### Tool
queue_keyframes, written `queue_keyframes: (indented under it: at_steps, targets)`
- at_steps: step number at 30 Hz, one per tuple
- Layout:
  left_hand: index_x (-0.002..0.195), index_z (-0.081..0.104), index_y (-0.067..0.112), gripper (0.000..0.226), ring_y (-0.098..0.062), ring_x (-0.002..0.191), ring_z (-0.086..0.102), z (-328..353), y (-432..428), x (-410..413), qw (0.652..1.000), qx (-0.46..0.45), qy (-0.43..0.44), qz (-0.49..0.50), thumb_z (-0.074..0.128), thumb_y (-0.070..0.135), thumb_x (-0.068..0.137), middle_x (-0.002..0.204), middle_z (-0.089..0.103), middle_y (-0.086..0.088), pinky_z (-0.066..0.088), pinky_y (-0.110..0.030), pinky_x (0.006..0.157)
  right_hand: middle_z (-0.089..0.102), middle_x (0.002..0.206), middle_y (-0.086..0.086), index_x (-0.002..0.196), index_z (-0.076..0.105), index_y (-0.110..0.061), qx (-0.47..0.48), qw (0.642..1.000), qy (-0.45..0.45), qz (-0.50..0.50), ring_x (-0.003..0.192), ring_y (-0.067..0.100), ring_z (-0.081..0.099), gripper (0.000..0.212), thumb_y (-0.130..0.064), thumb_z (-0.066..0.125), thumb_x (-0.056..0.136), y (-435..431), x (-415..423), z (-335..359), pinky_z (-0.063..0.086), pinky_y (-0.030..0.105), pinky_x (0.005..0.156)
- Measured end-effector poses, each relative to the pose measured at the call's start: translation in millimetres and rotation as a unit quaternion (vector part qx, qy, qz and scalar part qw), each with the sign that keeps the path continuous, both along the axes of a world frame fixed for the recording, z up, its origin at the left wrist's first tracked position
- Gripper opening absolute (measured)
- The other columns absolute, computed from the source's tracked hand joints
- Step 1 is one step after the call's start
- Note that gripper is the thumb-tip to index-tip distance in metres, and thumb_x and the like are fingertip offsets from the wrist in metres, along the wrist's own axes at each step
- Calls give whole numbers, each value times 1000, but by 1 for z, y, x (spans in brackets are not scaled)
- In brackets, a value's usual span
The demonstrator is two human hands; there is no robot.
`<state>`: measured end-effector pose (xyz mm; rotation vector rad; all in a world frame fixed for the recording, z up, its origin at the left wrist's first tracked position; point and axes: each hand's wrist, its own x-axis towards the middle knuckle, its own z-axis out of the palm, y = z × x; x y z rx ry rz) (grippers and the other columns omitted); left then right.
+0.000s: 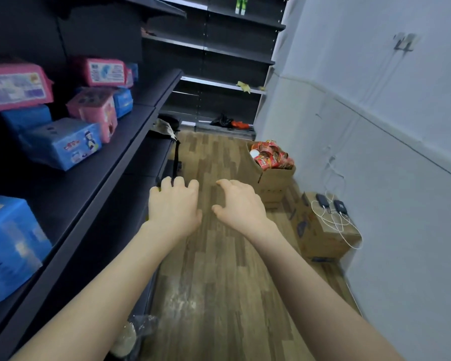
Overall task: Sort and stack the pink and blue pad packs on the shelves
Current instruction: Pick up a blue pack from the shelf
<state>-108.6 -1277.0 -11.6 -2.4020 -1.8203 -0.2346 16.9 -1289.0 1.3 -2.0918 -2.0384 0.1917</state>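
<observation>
On the dark shelf (89, 178) at the left, pink pad packs (16, 86) and blue pad packs (63, 143) lie jumbled together. They are soft plastic-wrapped blocks with printed labels, several tilted, with pink ones resting on blue. A larger blue pack (11, 246) sits apart, nearer. The left hand (173, 204) and right hand (238, 204) hover over the wooden floor (219, 282), fingers (179, 182) loosely curled, holding nothing.

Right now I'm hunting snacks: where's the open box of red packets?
Head view, right of centre: open box on the floor by the wall, past the right hand.
</observation>
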Motion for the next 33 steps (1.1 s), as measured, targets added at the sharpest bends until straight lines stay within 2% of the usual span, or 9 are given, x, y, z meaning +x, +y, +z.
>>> queue_keyframes:
  at_steps: [6, 12, 16, 20, 24, 33]
  targets:
    - [135, 32, 18, 53, -28, 128, 34, -8, 39, 8, 1000, 2, 17, 6, 47, 42, 90, 136, 40, -7, 36, -37, 95, 48, 131, 5, 134, 40, -18, -12, 999, 13, 33, 124, 30, 39, 50, -25, 54, 87, 51, 9, -11, 40, 43, 96]
    - [137, 33, 19, 55, -26, 126, 38, -8, 95, 18, 999, 0, 17, 50, 47, 42, 89, 135, 42, -4, 38, -36, 94, 48, 130, 4, 135, 39, -19, -4, 995, 19, 100, 122, 29, 41, 50, -26, 53, 87, 124, 15, -10, 42, 40, 93]
    - [133, 36, 19, 50, -26, 119, 44, 1, 129, 27, 997, 6, 16, 70, 46, 38, 88, 129, 45, -4, 41, -35, 88, 48, 131, 4, 134, 41, -19, 1, 988, 41, 151, 123, 30, 41, 51, -24, 53, 86, 171, 21, -3, 43, 41, 94]
    - [137, 34, 20, 51, -25, 120, 45, 7, 155, 32, 994, 15, 11, 107, 44, 37, 89, 130, 45, -3, 42, -36, 89, 49, 132, 4, 135, 41, -20, 6, 978, 50, 201, 124, 30, 42, 51, -26, 54, 85, 208, 22, -1, 43, 43, 95]
    - [136, 34, 19, 52, -25, 121, 44, 8, 167, 30, 989, 9, 12, 146, 44, 37, 89, 131, 45, -3, 41, -36, 90, 46, 136, 4, 137, 39, -20, -1, 966, 52, 252, 127, 30, 38, 54, -25, 54, 86, 231, 15, -2, 41, 45, 97]
    - [135, 35, 19, 51, -25, 121, 44, 9, 164, -4, 967, -15, 4, 255, 46, 37, 89, 133, 45, -4, 41, -37, 91, 52, 128, 3, 133, 44, -18, 7, 928, 51, 368, 124, 28, 41, 52, -28, 57, 84, 252, -30, -10, 43, 45, 95]
